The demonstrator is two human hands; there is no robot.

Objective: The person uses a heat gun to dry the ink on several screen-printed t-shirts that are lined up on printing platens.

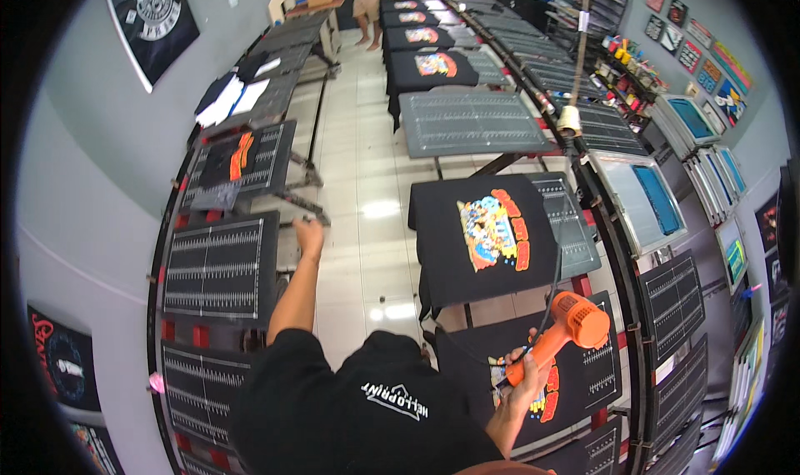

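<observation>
My right hand (518, 389) is wrapped round the handle of an orange heat gun (579, 318). Its vented round end points up and right. A black cord runs from near it up toward the rail. Beneath the tool lies a black T-shirt (468, 342) on a board, its colourful print partly covered by my hand. Just beyond, another black T-shirt (442, 233) with a bright cartoon print (493, 232) is stretched over a board. Off to the left, my left hand (309, 235) hangs over the aisle with curled fingers, beside a ruled printing board (221, 267); what it grips, if anything, is unclear.
Rows of printing boards flank a tiled aisle (358, 167). Further black shirts (433, 65) lie along the right row. A bare grey board (471, 123) sits between shirts. Framed screens (637, 196) lean at right. Another person (367, 8) stands at the far end.
</observation>
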